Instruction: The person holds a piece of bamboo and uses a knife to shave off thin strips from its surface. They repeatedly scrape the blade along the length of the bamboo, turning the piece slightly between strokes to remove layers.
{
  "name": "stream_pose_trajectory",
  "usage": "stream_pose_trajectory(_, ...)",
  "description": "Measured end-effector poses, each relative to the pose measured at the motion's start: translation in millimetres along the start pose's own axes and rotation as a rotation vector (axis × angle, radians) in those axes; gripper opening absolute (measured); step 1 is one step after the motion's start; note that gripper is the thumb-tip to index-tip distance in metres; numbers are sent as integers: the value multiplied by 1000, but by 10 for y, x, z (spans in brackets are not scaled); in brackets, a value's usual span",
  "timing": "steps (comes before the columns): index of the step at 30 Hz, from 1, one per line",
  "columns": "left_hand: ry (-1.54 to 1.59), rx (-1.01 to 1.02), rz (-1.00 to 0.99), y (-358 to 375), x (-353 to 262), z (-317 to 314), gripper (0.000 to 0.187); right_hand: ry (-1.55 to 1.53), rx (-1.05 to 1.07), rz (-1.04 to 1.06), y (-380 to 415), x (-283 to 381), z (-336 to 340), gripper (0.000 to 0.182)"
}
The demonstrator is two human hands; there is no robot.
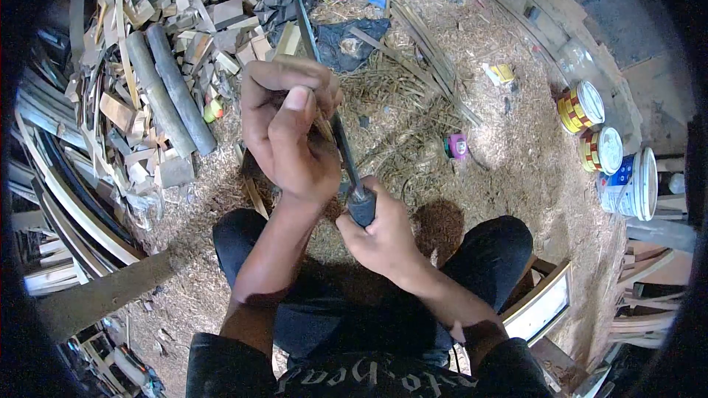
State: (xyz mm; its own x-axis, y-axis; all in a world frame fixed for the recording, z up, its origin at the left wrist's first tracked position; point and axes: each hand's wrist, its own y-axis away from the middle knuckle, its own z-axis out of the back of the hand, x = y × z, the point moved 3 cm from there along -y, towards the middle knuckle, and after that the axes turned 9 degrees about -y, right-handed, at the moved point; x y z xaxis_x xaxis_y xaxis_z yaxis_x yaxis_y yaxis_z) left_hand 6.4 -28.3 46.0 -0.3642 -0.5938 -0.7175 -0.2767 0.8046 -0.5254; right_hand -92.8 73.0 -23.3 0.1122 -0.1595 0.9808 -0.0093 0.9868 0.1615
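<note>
My right hand (380, 239) is closed around the dark handle (362, 208) of a long, narrow metal tool (345, 149). The tool's shaft slants up and to the left, passing beside and partly behind my left hand. Whether it is a file or a blade I cannot make out. My left hand (291, 129) is raised in front of the shaft, fingers curled and thumb pressed against them. A thin brownish edge shows between that hand and the shaft; what the fingers pinch is hidden. Beyond the left hand, a thin straight strip (306, 22) continues along the same line.
Wood offcuts (243, 11) and two round logs (173, 92) are piled at upper left. Shavings (516, 147) cover the floor. Paint buckets (627, 184) stand at right, near a purple tape measure (457, 146). A plank (110, 291) lies at left, a framed panel (542, 306) at lower right.
</note>
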Motion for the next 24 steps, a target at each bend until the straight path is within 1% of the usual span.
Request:
stream_pose_trajectory(1,-14,31,-16,-3,-17,-18,13,33,-29,-33,-19,-85,-14,22)
stream_pose_trajectory(3,-20,72,-29,3,-44,-33,14,65,-20,-21,-124,-366,-48,21)
stream_pose_trajectory(4,-11,41,-21,-28,-33,-3,14,100,-11,4,-200,-416,-51,21)
stream_pose_trajectory(5,-9,5,-5,-33,-29,21,15,114,-11,-29,-162,-464,-37,21)
stream_pose_trajectory(8,-73,-1,-6,-12,-20,-33,15,172,-13,-59,-90,-306,9,20)
stream_pose_trajectory(9,-64,42,-26,-2,-10,-36,15,111,23,-26,-73,-140,40,20)
stream_pose_trajectory(10,-69,38,-15,16,-5,-31,15,110,28,-39,-54,-137,31,20)
stream_pose_trajectory(12,-34,56,-21,25,-24,-62,15,41,-74,150,-23,-75,28,19)
stream_pose_trajectory(13,-32,57,-19,34,-32,-56,15,42,-76,149,-60,-205,23,19)
stream_pose_trajectory(14,-21,40,15,47,-42,-33,15,76,-53,68,-122,-472,4,20)
stream_pose_trajectory(15,-5,27,46,38,-36,-21,15,110,-35,-8,-192,-510,1,21)
stream_pose_trajectory(16,1,32,41,10,-23,-21,15,111,-41,-1,-207,-500,10,21)
stream_pose_trajectory(18,-25,4,-31,-38,-11,18,15,123,32,-65,-184,-402,-25,23)
stream_pose_trajectory(19,18,32,-24,-48,13,49,16,120,24,-59,-164,-277,-13,23)
stream_pose_trajectory(21,28,12,-9,-38,30,45,16,88,12,-5,-59,-88,10,25)
stream_pose_trajectory(24,31,-15,29,-15,5,49,17,115,41,-68,-85,-200,5,25)
